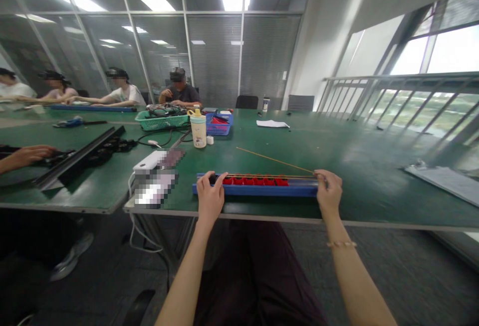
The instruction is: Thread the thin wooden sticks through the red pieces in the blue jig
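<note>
A long blue channel lies across the table near its front edge, with a row of red pieces in its left and middle part. My left hand is closed about the channel's left end, by a small black part, its thumb at the end of a thin strip running along the top. At the right end, my right hand pinches a thin yellowish strip. That strip slants back and left above the table, apart from the channel. The fingertips' exact hold is too small to make out.
Left of the channel are a white power strip and a blurred-out object. Behind stand a cream bottle, a green basket and a blue basket. A clipboard lies right. A co-worker's hand is at far left.
</note>
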`<action>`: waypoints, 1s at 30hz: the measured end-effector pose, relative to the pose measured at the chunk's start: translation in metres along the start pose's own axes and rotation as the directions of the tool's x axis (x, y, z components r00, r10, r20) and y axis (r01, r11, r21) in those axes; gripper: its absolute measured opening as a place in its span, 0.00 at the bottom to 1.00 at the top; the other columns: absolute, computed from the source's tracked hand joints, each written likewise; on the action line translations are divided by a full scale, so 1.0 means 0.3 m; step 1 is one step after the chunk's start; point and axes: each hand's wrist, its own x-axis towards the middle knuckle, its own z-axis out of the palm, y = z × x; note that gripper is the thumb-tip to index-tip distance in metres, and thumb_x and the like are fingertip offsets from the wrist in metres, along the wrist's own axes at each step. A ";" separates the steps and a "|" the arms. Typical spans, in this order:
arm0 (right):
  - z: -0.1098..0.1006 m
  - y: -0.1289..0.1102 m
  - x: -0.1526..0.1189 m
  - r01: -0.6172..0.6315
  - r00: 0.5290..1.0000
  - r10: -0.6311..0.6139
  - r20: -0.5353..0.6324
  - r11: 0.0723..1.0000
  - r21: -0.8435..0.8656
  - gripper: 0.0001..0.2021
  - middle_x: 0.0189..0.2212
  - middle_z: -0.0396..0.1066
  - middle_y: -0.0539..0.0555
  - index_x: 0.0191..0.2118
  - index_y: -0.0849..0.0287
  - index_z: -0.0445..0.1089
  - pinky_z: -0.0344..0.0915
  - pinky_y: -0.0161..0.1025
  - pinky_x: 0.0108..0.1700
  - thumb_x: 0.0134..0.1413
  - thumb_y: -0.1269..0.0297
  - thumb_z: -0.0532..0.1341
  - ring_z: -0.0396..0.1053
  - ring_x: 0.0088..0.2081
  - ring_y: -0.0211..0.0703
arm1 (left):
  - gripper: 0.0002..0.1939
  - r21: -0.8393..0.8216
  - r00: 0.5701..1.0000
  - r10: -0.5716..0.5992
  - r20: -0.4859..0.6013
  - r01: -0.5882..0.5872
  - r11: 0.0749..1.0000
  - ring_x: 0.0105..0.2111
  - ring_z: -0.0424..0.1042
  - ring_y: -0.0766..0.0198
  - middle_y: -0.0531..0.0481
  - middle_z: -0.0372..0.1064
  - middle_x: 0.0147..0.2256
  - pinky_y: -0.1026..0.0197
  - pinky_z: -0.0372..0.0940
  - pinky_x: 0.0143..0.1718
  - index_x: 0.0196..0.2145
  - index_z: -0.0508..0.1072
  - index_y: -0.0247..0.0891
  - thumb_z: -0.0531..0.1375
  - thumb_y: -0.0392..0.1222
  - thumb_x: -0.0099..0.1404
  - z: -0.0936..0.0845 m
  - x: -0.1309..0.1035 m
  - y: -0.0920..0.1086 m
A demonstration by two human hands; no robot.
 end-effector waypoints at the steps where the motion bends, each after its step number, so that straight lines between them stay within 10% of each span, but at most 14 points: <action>1: 0.002 -0.001 0.001 0.014 1.000 -0.014 0.019 1.000 0.010 0.20 0.39 0.76 0.57 0.36 0.56 0.73 0.58 0.49 0.54 0.65 0.49 0.51 0.69 0.46 0.50 | 0.23 0.000 1.000 0.000 -0.001 0.000 1.000 0.52 0.57 0.52 0.41 0.56 0.55 0.45 0.58 0.57 0.57 0.70 0.52 0.51 0.36 0.69 0.000 0.000 0.000; 30: 0.008 -0.011 0.011 0.057 0.991 -0.058 0.125 0.998 0.011 0.17 0.41 0.74 0.57 0.34 0.55 0.73 0.56 0.50 0.55 0.65 0.53 0.52 0.68 0.48 0.50 | 0.23 0.028 1.000 -0.012 -0.005 0.013 1.000 0.53 0.56 0.50 0.39 0.57 0.56 0.45 0.57 0.57 0.60 0.67 0.46 0.50 0.38 0.69 0.013 0.001 0.006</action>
